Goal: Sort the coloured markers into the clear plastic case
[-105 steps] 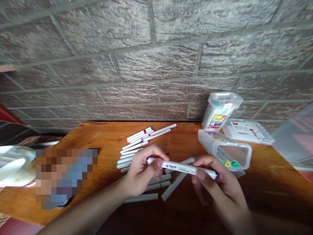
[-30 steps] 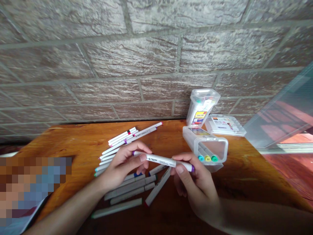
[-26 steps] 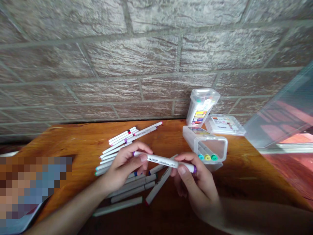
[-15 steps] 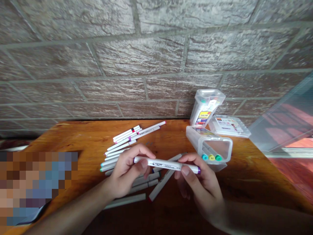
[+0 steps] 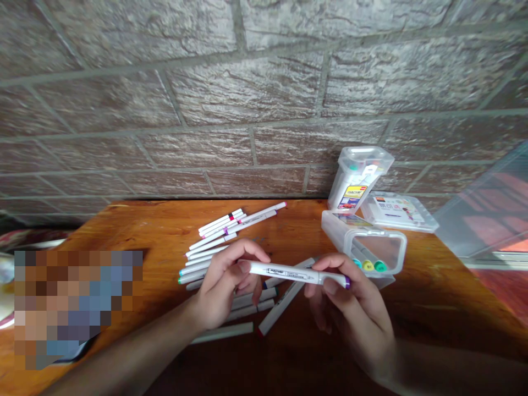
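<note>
The left hand (image 5: 225, 289), fingers pinched on a purple-ended marker (image 5: 284, 271) held above the wooden surface (image 5: 132, 236), hides some loose markers (image 5: 280, 309); the right hand (image 5: 365, 302) pinches its other end in its fingers, near an open marker case (image 5: 336, 232) on its side, an upright case (image 5: 355, 190) and flat box (image 5: 398, 212) behind.

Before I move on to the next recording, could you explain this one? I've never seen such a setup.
There is no machine here: one camera worn on a person's head looks forward and down at two bare hands. The left hand and right hand hold a slim white marker with a purple end between them. Below, more white markers with coloured ends lie on a brown wooden table. To the right are a clear plastic box on its side, with three markers showing, an upright clear plastic container and a flat clear plastic case. The pixelated patch at left can't be made out.
</note>
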Demonstrator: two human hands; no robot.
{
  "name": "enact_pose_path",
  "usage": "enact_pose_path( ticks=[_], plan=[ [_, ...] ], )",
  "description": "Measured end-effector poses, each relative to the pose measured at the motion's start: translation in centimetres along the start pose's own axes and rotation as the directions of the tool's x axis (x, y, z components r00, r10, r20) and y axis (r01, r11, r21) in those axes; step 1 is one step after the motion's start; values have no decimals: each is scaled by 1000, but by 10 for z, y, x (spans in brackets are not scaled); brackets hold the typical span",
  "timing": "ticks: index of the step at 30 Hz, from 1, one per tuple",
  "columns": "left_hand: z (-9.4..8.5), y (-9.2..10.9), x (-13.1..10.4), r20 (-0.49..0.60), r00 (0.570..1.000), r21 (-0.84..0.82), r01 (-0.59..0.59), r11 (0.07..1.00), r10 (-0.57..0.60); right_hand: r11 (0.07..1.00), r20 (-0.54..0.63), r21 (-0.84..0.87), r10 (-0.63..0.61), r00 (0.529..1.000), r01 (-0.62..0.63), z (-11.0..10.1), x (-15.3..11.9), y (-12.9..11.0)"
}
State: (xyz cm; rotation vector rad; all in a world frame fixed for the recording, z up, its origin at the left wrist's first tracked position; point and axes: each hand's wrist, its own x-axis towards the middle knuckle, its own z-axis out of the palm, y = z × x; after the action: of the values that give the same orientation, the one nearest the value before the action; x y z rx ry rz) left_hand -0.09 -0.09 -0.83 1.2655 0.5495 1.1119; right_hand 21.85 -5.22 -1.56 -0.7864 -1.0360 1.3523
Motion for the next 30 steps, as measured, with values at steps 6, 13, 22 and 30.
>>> enact_pose_path(
  ticks=[6, 13, 22, 30],
  plan=[
    [-7, -6, -3, -11, 997, 91, -75, 993, 76, 994, -17, -103, 35, 999, -37, 1, 1, 2],
    [-7, 0, -4, 3, 999, 273, -48, 961, 49, 993, -29, -42, 113, 993, -114, 0, 2, 6],
    [-6, -5, 3, -27, 1000, 119, 17, 993, -14, 993, 8, -52, 109, 994, -109, -2, 2, 7],
    [-4, -5, 4, -67, 997, 156, 58, 986, -48, 994, -19, -52, 99, 995, -99, -2, 6, 9]
  ],
)
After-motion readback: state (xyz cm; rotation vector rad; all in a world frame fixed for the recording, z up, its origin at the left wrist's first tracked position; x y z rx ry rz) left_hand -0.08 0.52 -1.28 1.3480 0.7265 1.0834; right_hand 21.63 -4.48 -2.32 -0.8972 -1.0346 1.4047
